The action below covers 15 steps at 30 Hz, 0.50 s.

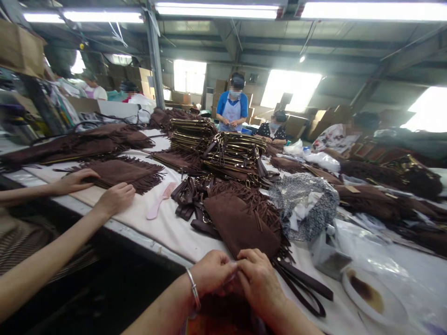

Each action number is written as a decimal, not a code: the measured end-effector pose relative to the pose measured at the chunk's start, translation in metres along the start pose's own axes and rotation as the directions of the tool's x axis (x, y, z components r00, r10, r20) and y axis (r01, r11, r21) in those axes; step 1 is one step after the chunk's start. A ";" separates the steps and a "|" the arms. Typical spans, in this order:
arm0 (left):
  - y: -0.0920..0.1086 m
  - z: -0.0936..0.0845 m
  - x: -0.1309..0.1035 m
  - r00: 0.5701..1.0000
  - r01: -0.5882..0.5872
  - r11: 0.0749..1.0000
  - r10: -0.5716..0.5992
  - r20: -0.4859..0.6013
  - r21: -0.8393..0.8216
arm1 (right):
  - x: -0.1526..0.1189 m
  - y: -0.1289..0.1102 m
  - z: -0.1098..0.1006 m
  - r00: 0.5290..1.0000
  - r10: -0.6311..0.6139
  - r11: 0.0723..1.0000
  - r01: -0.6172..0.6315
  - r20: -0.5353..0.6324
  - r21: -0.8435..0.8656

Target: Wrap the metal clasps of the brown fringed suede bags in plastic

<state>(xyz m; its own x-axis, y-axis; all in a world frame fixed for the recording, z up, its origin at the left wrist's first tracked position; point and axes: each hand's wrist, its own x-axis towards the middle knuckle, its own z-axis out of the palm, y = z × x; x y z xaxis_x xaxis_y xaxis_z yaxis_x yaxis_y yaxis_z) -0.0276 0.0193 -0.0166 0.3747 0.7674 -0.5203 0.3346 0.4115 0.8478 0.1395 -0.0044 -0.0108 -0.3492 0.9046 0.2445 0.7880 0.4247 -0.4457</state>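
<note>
while the cloth-covered table [171,235] spreads across most of the view, a tall stack of gold-edged brown bags [233,160] sits mid-table, well back from the near edge. closer to that edge, just beyond l hand [213,272] & r hand [259,277], lies 1 brown fringed bag [240,221], fringe mostly toward the far edge, dk straps [307,280] by its lower r corner. another fringed piece [120,173] lies along the near edge further l, w/ a co-worker's hands [117,197] at its near side. r of the brown fringed bag: a speckled bundle [300,186], then, closer to the near edge, a white dish [393,309] w/ brown stuff in it. l & r hands meet at the near edge, fingers bent in, tips together; can't tell what, if anything, they've hold of. pink comb [160,201] lies btwn the co-worker's hands & the brown fringed bag; silver bangle [194,289] on l wrist.
</note>
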 end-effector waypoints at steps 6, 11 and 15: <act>-0.005 0.000 0.003 0.997 -0.043 0.999 0.044 -0.067 0.023 | 0.012 0.008 -0.004 0.995 -0.008 0.997 -0.001 0.104 0.082; -0.012 0.003 -0.005 0.957 -0.220 0.974 0.228 -0.182 0.061 | 0.019 0.001 -0.007 0.990 0.011 0.998 -0.019 0.138 0.060; -0.019 0.007 -0.012 0.925 -0.292 0.952 0.305 -0.227 0.088 | 0.022 -0.003 -0.003 0.981 0.085 0.988 -0.105 0.172 0.110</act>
<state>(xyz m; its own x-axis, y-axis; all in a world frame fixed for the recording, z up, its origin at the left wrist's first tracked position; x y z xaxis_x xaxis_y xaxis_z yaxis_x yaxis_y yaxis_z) -0.0320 -0.0015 -0.0268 0.2521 0.9469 -0.1994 0.2849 0.1243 0.9505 0.1316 0.0141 -0.0014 -0.3630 0.9302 0.0539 0.7596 0.3290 -0.5611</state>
